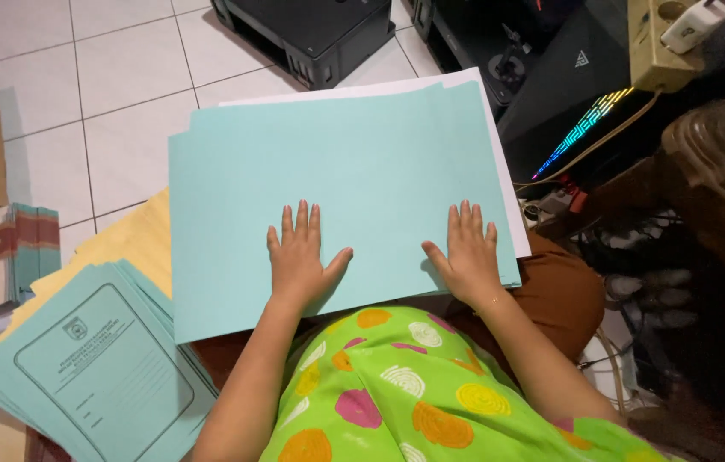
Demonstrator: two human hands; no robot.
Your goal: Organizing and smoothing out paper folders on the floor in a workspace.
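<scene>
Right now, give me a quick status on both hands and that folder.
Left hand and right hand flat, fingers spread, on light blue folder. Folder on lap, white sheet beneath. Nothing on top.

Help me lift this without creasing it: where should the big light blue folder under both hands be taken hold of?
By its near corners. The light blue folder lies flat on the lap, left hand and right hand pressing it palm-down. Its near edge overhangs toward the body, so fingers could probably slip under from there, thumbs on top.

A home workspace: white tiled floor [114,94], black printer [311,34], lit computer case [576,94], stacked folders [97,368].
</scene>
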